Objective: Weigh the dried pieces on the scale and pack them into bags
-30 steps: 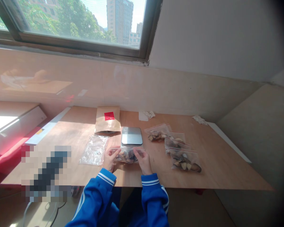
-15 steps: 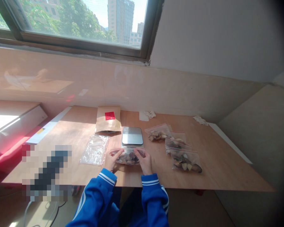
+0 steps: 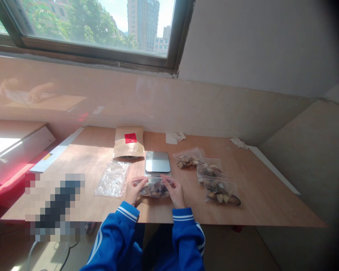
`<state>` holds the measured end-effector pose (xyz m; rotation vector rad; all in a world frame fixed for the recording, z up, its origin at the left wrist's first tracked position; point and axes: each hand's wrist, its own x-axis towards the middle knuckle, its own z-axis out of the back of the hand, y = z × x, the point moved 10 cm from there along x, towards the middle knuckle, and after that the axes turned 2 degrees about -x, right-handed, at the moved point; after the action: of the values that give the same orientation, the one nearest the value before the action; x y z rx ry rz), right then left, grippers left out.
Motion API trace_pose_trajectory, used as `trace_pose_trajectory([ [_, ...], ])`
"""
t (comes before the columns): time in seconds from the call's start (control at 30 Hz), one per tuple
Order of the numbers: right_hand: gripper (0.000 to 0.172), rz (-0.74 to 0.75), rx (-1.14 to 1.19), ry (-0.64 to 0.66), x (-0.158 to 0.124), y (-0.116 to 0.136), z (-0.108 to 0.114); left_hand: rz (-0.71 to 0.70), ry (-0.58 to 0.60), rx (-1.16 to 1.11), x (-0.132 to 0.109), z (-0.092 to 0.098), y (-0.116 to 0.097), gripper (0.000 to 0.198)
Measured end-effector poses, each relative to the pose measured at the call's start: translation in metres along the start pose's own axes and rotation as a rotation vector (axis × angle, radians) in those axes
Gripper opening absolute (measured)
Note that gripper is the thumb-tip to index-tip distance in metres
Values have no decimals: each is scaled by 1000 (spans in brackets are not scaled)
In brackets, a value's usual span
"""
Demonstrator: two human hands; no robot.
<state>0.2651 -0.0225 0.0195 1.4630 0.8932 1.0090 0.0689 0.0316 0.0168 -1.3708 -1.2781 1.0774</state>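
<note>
Both my hands pinch the top edge of a small clear zip bag [image 3: 155,189] holding dark and pale dried pieces, low on the wooden table [image 3: 260,192]. My left hand [image 3: 134,191] grips its left end and my right hand [image 3: 175,192] its right end, fingers closed on the plastic. The bag lies just in front of a small digital scale [image 3: 157,162] with a steel plate. Blue sleeves with white stripes cover my wrists.
Three filled zip bags [image 3: 214,178] lie to the right of the scale. Left of my hands sits a stack of empty clear bags [image 3: 113,179]. A brown paper pouch with a red label [image 3: 129,143] lies behind. Paper scraps [image 3: 175,137] sit near the tiled wall.
My hands and the bag have shifted slightly right and nearer to me. My right hand has moved a little outward along the bag's top edge.
</note>
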Motion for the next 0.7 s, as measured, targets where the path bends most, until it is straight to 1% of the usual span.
trace_pose_trajectory([
  [0.1,28,-15,12,-28,0,-4,2,22,-10,-32,-1,1,2,27],
  [0.3,30,-23,-14,-97,0,-3,3,-25,-15,49,-1,2,-7,28],
  [0.43,32,-25,-26,-138,-1,-5,3,-35,-32,79,-1,4,-6,29],
  [0.6,30,5,-38,-130,0,-6,-3,-67,-81,109,1,12,-2,27],
  [0.7,28,7,-4,-103,0,-6,-6,-73,-67,87,2,12,-1,26],
])
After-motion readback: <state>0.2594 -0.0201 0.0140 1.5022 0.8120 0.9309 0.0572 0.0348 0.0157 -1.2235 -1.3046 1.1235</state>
